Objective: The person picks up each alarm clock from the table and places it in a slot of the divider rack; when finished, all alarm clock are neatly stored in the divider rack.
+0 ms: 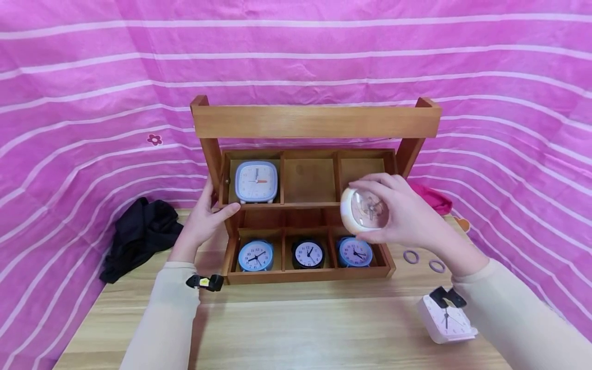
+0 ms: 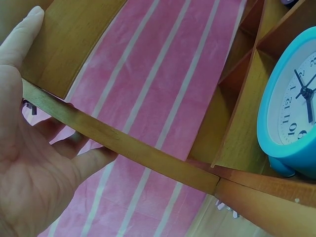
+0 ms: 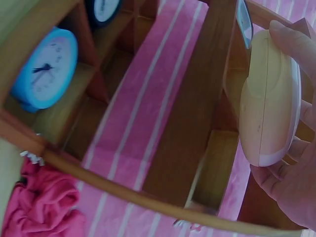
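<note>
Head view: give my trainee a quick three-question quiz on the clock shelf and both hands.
1. True or false: the right hand grips a round cream clock.
2. How many clocks stand in the lower row of the wooden shelf?
3. The left hand holds: A) the black cloth, B) the shelf's left side, C) the square blue clock.

Key: 1 true; 2 three; 3 B.

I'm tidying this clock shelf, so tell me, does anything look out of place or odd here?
A white square clock lies flat on the table, outside the wooden organizer. Two upper compartments stand empty while the right hand holds a round cream clock.
</note>
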The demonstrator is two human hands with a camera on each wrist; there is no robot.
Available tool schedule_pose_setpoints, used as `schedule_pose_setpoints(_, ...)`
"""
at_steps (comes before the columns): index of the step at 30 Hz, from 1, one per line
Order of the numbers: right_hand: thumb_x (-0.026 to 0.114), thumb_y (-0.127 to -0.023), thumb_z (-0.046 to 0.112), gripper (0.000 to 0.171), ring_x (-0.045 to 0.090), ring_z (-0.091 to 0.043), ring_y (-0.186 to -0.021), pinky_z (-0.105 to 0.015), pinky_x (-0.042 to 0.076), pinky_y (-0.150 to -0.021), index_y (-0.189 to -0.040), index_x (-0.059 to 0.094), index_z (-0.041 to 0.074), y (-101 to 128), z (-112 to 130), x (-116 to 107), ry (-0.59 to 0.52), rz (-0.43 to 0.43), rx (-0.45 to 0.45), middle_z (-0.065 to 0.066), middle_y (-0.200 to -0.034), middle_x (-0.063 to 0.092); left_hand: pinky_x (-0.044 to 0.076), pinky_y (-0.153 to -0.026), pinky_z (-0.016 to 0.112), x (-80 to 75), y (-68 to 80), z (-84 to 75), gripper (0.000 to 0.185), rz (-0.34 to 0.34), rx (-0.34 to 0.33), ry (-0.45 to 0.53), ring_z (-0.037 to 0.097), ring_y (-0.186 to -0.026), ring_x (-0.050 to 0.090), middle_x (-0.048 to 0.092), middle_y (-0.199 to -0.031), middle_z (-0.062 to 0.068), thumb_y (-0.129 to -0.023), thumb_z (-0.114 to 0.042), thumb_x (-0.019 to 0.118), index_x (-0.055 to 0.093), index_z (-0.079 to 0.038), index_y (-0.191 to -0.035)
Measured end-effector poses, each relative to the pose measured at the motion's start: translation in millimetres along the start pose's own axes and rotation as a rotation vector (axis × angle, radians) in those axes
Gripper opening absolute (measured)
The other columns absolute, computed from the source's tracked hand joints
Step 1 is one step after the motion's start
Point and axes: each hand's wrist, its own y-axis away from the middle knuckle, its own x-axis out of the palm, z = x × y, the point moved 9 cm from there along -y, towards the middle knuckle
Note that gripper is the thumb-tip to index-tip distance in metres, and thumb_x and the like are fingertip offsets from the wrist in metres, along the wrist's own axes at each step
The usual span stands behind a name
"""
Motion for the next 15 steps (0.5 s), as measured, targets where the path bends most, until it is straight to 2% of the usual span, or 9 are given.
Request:
schedule_pose_setpoints(8, 0.100, -0.063, 0.046, 0.098, 0.046, -0.033, -0.130, -0.055, 0.048, -0.101, -0.146, 0.057, 0.015, -34.5, -1.2, 6.9, 0.011, -0.019, 0.009, -0.012, -0.144, 0.055, 0.030, -0.120, 0.066, -0.5, 0.8, 0.2, 0.099, -0.002, 0.003, -0.007, 0.032, -0.154, 0.028, 0.022, -0.172, 0.000, -0.098, -0.016, 0.075, 0.010, -0.047, -0.165)
schedule_pose_setpoints(15, 0.099, -0.064, 0.047, 0.093, 0.047, -0.033, -0.132, -0.057, 0.042, -0.108, -0.143, 0.060, 0.016, -57.0, 2.1, 13.9, 0.013, -0.037, -0.019, -0.011, -0.142, 0.056, 0.030, -0.119, 0.067, -0.8, 1.3, 0.4, 0.099, -0.005, -0.005, -0.014, 0.034, -0.153, 0.029, 0.023, -0.171, 0.004, -0.098, -0.017, 0.075, 0.009, -0.047, -0.165)
